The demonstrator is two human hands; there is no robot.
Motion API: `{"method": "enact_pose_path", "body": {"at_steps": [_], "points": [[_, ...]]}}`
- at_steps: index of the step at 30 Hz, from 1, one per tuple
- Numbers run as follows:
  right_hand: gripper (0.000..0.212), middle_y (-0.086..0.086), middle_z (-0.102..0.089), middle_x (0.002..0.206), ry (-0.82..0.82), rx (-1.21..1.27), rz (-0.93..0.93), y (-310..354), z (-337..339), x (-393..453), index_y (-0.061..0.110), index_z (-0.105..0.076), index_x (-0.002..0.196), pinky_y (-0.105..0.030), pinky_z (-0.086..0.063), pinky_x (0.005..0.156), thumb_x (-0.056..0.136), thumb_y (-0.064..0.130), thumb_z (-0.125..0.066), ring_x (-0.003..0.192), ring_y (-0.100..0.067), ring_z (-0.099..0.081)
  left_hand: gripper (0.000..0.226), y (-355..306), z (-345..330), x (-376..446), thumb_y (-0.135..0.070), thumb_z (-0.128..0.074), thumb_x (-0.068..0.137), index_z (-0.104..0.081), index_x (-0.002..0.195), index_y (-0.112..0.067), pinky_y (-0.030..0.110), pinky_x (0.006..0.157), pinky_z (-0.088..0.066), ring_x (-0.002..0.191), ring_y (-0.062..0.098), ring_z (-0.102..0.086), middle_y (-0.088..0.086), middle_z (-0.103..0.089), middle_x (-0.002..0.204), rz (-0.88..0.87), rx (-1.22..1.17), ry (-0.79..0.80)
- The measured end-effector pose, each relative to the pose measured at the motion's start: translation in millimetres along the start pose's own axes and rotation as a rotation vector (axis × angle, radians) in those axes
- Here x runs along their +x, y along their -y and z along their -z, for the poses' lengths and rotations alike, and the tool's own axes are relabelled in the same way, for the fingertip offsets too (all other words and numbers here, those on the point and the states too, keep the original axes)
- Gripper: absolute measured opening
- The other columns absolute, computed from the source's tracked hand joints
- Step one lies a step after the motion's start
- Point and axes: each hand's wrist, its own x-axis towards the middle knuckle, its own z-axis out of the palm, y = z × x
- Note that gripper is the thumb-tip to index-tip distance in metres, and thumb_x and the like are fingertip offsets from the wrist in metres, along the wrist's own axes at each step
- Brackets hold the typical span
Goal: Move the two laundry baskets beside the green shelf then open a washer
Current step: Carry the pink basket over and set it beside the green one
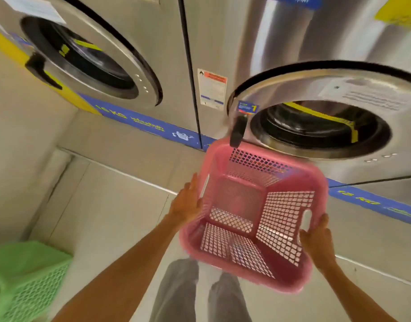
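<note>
An empty pink laundry basket (253, 217) with lattice walls hangs above the floor in front of me. My left hand (187, 203) presses flat against its left side, fingers spread. My right hand (316, 238) grips its right wall by the handle slot. A green laundry basket (25, 280) stands on the floor at the lower left. Two steel front-load washers fill the top: the left washer (88, 59) and the right washer (320, 126), both with round doors shut and a black door handle (237, 131) just above the pink basket.
A blue and yellow strip (151, 126) runs along the washers' base. The washers sit on a raised tiled step (120, 149). Pale floor tiles (107, 217) spread left of the pink basket. My grey trouser legs (176, 291) show below it.
</note>
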Motion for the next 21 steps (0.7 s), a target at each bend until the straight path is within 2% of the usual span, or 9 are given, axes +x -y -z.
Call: {"method": "enact_pose_path", "body": {"at_steps": [2,4,8,11,13,15,17,19,21], "points": [[0.078,-0.041,-0.061,0.106,-0.042,-0.047,0.040,-11,-10,9,0.009,-0.013,0.146,-0.053,-0.052,0.073,0.083,0.003,-0.057,0.088,-0.055,-0.064,0.074,-1,-11,11,-0.023,-0.048,0.099,-0.004,0.158,-0.026,0.052,0.081,-0.058,0.097,0.035,-0.066,0.016,-0.054,0.121,-0.029,-0.080,-0.067],[0.075,-0.040,-0.062,0.102,-0.065,-0.088,0.074,-20,-16,15,0.012,-0.012,0.145,-0.054,-0.053,0.072,0.084,0.004,-0.055,0.086,-0.055,-0.064,0.071,0,-19,17,-0.019,-0.045,0.100,-0.006,0.157,-0.034,0.044,0.071,-0.061,0.080,0.025,-0.063,0.009,-0.051,0.106,-0.031,-0.120,-0.114],[0.076,-0.041,-0.061,0.103,-0.053,-0.139,0.161,-25,-18,13,0.012,-0.009,0.146,-0.055,-0.052,0.072,0.086,0.002,-0.055,0.085,-0.056,-0.064,0.070,14,-28,1,-0.019,-0.043,0.099,-0.006,0.157,-0.034,0.035,0.058,-0.054,0.066,0.019,-0.055,0.012,-0.049,0.106,0.004,-0.156,-0.164],[0.076,-0.042,-0.060,0.109,0.007,-0.185,0.232,-12,-23,4,0.009,-0.008,0.146,-0.057,-0.052,0.076,0.087,0.002,-0.055,0.090,-0.056,-0.063,0.071,40,-31,-32,-0.024,-0.041,0.100,0.002,0.156,-0.037,0.040,0.061,-0.057,0.069,0.022,-0.057,0.013,-0.049,0.109,0.082,-0.148,-0.186],[0.077,-0.040,-0.057,0.122,0.058,-0.208,0.288,5,-33,-10,0.010,-0.007,0.150,-0.058,-0.051,0.083,0.090,0.004,-0.055,0.098,-0.056,-0.062,0.068,64,-29,-64,-0.043,-0.032,0.097,0.006,0.153,-0.043,0.037,0.057,-0.055,0.065,0.015,-0.053,0.009,-0.049,0.107,0.161,-0.177,-0.214],[0.082,-0.037,-0.050,0.136,0.110,-0.227,0.347,29,-47,-28,0.009,-0.007,0.155,-0.058,-0.048,0.091,0.091,0.005,-0.058,0.109,-0.056,-0.059,0.071,93,-26,-97,-0.064,-0.019,0.084,0.006,0.149,-0.047,0.033,0.057,-0.052,0.066,0.012,-0.051,0.006,-0.049,0.110,0.261,-0.240,-0.240],[0.083,-0.037,-0.051,0.136,0.157,-0.240,0.430,59,-66,-52,0.006,-0.010,0.156,-0.057,-0.048,0.090,0.090,0.006,-0.061,0.109,-0.055,-0.060,0.069,126,-24,-131,-0.059,-0.027,0.088,0.002,0.149,-0.044,0.038,0.066,-0.057,0.074,0.018,-0.057,0.008,-0.050,0.118,0.380,-0.264,-0.258],[0.076,-0.037,-0.055,0.131,0.190,-0.234,0.543,94,-87,-82,0.006,-0.018,0.154,-0.054,-0.051,0.084,0.092,0.011,-0.062,0.104,-0.054,-0.063,0.068,163,-22,-167,-0.037,-0.040,0.098,-0.002,0.154,-0.037,0.047,0.076,-0.059,0.085,0.028,-0.063,0.012,-0.051,0.123,0.500,-0.276,-0.288],[0.066,-0.032,-0.057,0.131,0.238,-0.241,0.663,132,-107,-114,0.009,-0.023,0.151,-0.049,-0.052,0.081,0.095,0.017,-0.058,0.105,-0.050,-0.064,0.069,196,-19,-203,-0.033,-0.043,0.099,-0.004,0.156,-0.033,0.052,0.079,-0.057,0.090,0.033,-0.064,0.014,-0.050,0.122,0.602,-0.321,-0.332]]}}
